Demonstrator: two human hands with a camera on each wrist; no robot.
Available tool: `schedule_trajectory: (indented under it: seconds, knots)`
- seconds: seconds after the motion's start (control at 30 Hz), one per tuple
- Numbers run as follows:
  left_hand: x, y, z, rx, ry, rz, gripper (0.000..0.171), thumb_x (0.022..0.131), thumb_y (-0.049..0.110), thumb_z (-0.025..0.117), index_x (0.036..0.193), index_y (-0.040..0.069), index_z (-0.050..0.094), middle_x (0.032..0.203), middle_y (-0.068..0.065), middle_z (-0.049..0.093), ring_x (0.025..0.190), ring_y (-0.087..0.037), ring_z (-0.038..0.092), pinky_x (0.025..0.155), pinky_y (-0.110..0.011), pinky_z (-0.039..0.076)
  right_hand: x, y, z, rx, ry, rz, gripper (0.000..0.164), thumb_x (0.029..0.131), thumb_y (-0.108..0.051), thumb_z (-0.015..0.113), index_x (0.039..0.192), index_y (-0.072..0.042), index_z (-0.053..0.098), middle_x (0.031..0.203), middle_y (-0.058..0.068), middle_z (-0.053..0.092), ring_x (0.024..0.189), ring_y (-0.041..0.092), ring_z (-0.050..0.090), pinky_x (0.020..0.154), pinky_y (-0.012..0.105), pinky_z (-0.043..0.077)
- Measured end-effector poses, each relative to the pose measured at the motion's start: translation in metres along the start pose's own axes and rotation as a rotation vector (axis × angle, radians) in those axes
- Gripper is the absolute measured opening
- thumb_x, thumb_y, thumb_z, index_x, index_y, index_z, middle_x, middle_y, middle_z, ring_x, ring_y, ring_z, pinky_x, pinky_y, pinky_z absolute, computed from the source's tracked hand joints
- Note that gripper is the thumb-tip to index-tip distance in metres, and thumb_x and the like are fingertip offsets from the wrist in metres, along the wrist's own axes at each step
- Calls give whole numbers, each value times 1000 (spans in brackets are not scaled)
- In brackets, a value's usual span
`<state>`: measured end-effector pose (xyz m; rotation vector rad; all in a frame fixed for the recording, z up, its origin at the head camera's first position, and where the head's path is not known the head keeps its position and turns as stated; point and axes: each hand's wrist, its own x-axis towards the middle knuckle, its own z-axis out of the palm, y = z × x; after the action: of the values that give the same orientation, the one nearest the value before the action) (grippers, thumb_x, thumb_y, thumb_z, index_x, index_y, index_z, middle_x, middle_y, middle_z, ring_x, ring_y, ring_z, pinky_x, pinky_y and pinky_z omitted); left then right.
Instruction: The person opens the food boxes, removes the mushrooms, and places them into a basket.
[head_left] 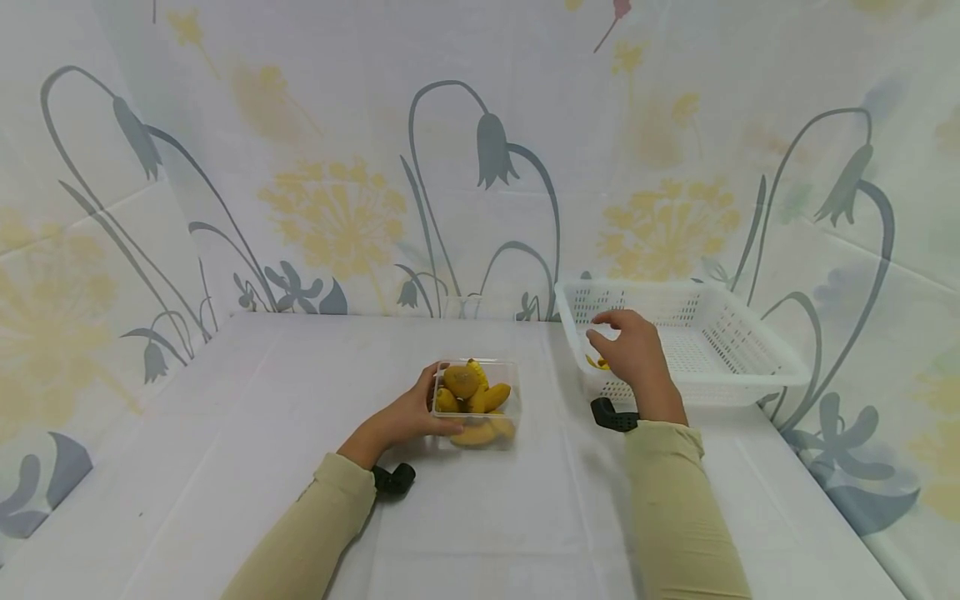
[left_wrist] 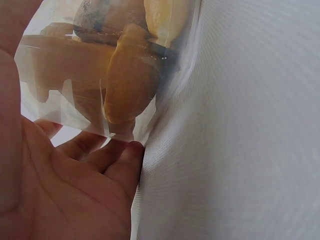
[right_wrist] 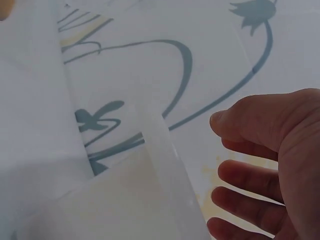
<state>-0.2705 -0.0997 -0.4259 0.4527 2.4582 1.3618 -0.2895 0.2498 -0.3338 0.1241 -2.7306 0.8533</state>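
A clear plastic box (head_left: 512, 375) stands on the table, filled with small yellow bananas (head_left: 497, 397) and a round brownish-yellow fruit (head_left: 461, 381). My left hand (head_left: 408, 417) grips its left side, thumb at the front and fingers behind. In the left wrist view, the fingers (left_wrist: 122, 162) touch the box's wall, and fruit shows through the plastic. Over the left rim of a white perforated basket (head_left: 750, 379) hovers my right hand (head_left: 633, 354), thumb and fingers apart, nothing between them. Below it, a small yellow piece (head_left: 597, 362) shows inside the basket, mostly hidden by the hand.
A white cloth covers the table (head_left: 247, 392), and a flower-patterned cloth (head_left: 337, 125) hangs behind and at both sides. A faint transparent container (head_left: 462, 307) stands at the table's back edge, left of the basket.
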Motion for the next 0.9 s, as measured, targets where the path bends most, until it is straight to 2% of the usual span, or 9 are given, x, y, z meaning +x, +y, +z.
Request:
schedule_trajectory:
  seconds: [0.5,0.9]
  knots:
    - [-2,0,0,-9,-5,5,116,72,44,84,154,26,4,160,-16,22,147,-33,25,116,-54,24,1,-23,22,-48,-31,-140,33,94,-27,60,120,-7,65,133,19,57,127,39,48,103,54,40]
    - [-1,0,0,-27,-7,16,115,73,42,84,154,25,4,159,-15,24,146,-32,26,117,-53,23,-3,-38,27,-57,-64,-156,33,93,-29,61,120,-8,65,134,17,56,129,37,48,105,53,40]
